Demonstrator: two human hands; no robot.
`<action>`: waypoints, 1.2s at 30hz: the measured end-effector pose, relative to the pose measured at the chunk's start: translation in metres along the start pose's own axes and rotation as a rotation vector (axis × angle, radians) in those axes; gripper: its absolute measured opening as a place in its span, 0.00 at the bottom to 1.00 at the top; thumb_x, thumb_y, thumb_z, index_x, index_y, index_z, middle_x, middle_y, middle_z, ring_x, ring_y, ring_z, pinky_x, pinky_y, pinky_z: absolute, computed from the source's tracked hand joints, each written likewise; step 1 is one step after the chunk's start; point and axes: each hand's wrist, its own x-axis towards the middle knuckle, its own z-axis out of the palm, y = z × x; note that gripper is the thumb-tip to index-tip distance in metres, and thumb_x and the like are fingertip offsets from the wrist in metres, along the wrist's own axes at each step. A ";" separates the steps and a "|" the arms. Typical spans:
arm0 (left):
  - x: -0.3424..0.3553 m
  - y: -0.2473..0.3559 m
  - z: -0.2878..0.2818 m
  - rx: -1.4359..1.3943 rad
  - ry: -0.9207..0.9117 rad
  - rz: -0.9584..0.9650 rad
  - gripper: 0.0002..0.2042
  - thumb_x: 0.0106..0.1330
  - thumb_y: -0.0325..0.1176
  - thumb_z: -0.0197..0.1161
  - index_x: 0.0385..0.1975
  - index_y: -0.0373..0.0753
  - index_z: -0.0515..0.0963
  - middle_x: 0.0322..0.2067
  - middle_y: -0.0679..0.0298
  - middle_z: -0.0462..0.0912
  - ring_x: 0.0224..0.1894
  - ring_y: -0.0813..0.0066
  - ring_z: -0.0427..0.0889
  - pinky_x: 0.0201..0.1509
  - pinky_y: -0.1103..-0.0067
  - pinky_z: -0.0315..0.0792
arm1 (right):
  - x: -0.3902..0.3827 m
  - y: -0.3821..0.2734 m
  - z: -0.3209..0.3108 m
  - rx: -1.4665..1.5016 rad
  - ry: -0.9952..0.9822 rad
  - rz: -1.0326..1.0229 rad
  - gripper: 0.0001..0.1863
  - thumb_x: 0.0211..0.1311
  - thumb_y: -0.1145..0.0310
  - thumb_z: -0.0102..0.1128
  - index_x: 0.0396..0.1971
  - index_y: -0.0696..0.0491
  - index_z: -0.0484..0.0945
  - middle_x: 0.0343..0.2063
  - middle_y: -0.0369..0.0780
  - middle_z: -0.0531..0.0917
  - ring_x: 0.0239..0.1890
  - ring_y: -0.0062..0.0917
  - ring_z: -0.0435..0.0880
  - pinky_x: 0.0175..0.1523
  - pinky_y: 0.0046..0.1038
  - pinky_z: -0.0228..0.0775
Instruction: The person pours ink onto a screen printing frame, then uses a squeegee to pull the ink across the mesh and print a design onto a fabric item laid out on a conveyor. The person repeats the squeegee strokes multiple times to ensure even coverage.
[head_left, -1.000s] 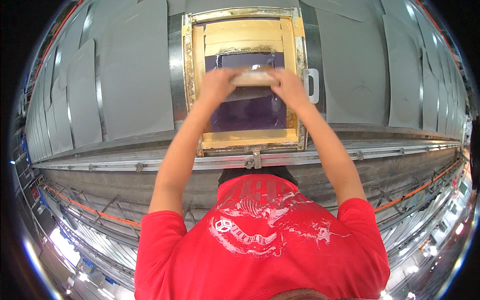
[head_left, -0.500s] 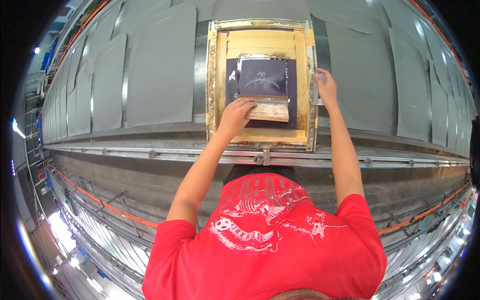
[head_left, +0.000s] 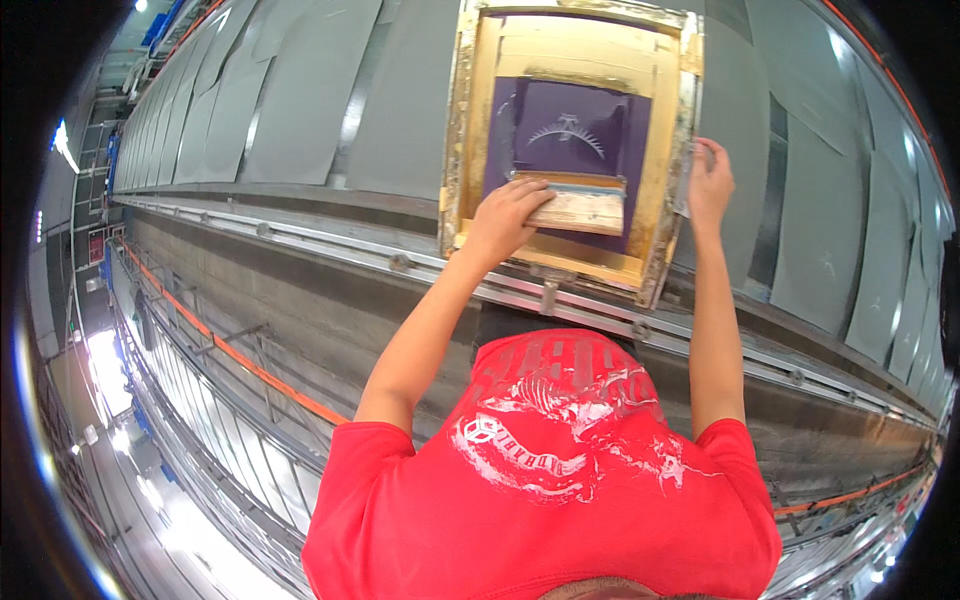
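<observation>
A screen-printing frame (head_left: 690, 55) with yellow tape around a purple mesh (head_left: 590, 100) lies on the long bench, a pale curved design showing on the mesh. My left hand (head_left: 508, 218) is closed on a wooden squeegee (head_left: 585, 208), which lies across the lower part of the mesh, inside the frame. My right hand (head_left: 710, 185) is at the frame's right side, fingers curled on the pale handle (head_left: 683, 195) there, which is partly hidden by the hand. Both forearms reach up past the red shirt (head_left: 540, 500).
Grey flat pieces (head_left: 290, 110) lie in rows along the bench on both sides of the frame. A metal rail (head_left: 400, 262) runs along its near edge. Orange tubing (head_left: 190, 315) and metal racks show beyond, toward the lower left.
My right hand left the squeegee and moved to the frame's right side; my left hand stayed on it as it moved toward me. The view has also rotated, shifting the frame rightward and upward.
</observation>
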 end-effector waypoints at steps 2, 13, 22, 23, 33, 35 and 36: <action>-0.008 -0.058 -0.050 0.044 -0.015 -0.006 0.28 0.49 0.21 0.67 0.55 0.41 0.80 0.59 0.59 0.81 0.64 0.56 0.76 0.69 0.65 0.70 | -0.018 -0.035 0.068 0.049 -0.017 0.052 0.13 0.73 0.59 0.58 0.46 0.52 0.82 0.35 0.47 0.86 0.37 0.35 0.85 0.47 0.34 0.74; -0.017 -0.080 -0.048 0.073 -0.132 0.007 0.29 0.49 0.22 0.67 0.57 0.44 0.81 0.59 0.62 0.81 0.63 0.59 0.77 0.65 0.66 0.72 | -0.037 -0.022 0.085 -0.008 -0.044 0.121 0.12 0.74 0.63 0.55 0.46 0.53 0.81 0.32 0.47 0.85 0.33 0.37 0.84 0.43 0.36 0.73; -0.054 -0.090 -0.066 0.070 -0.167 0.083 0.30 0.49 0.23 0.70 0.58 0.47 0.80 0.60 0.67 0.81 0.64 0.60 0.77 0.65 0.64 0.71 | -0.027 -0.016 0.086 -0.132 -0.108 0.215 0.13 0.74 0.61 0.55 0.48 0.52 0.80 0.27 0.49 0.83 0.30 0.42 0.83 0.40 0.38 0.73; -0.063 -0.091 -0.067 0.066 -0.181 0.087 0.31 0.48 0.23 0.70 0.58 0.47 0.80 0.60 0.67 0.81 0.64 0.60 0.77 0.65 0.64 0.71 | -0.030 -0.016 0.087 -0.119 -0.103 0.173 0.13 0.74 0.60 0.55 0.48 0.52 0.80 0.25 0.49 0.82 0.29 0.43 0.83 0.39 0.39 0.73; 0.033 -0.136 -0.053 0.091 -0.070 0.079 0.27 0.54 0.21 0.67 0.56 0.49 0.81 0.58 0.66 0.83 0.62 0.62 0.79 0.67 0.66 0.71 | -0.006 -0.075 0.063 -0.639 -0.357 -0.380 0.22 0.68 0.51 0.62 0.53 0.50 0.83 0.53 0.42 0.81 0.55 0.37 0.79 0.55 0.38 0.73; 0.089 -0.144 -0.068 -0.045 -0.143 -0.058 0.23 0.55 0.21 0.66 0.53 0.47 0.83 0.48 0.60 0.87 0.50 0.57 0.85 0.56 0.66 0.78 | 0.007 -0.134 0.080 -0.437 -0.473 -0.441 0.23 0.64 0.52 0.66 0.53 0.50 0.83 0.52 0.42 0.81 0.53 0.40 0.79 0.57 0.38 0.74; 0.119 -0.138 -0.084 -0.006 -0.234 -0.122 0.19 0.57 0.26 0.65 0.48 0.49 0.86 0.44 0.59 0.88 0.46 0.57 0.86 0.52 0.65 0.79 | 0.011 -0.155 0.087 -0.352 -0.583 -0.386 0.23 0.61 0.53 0.68 0.52 0.51 0.83 0.52 0.43 0.81 0.53 0.41 0.79 0.58 0.39 0.74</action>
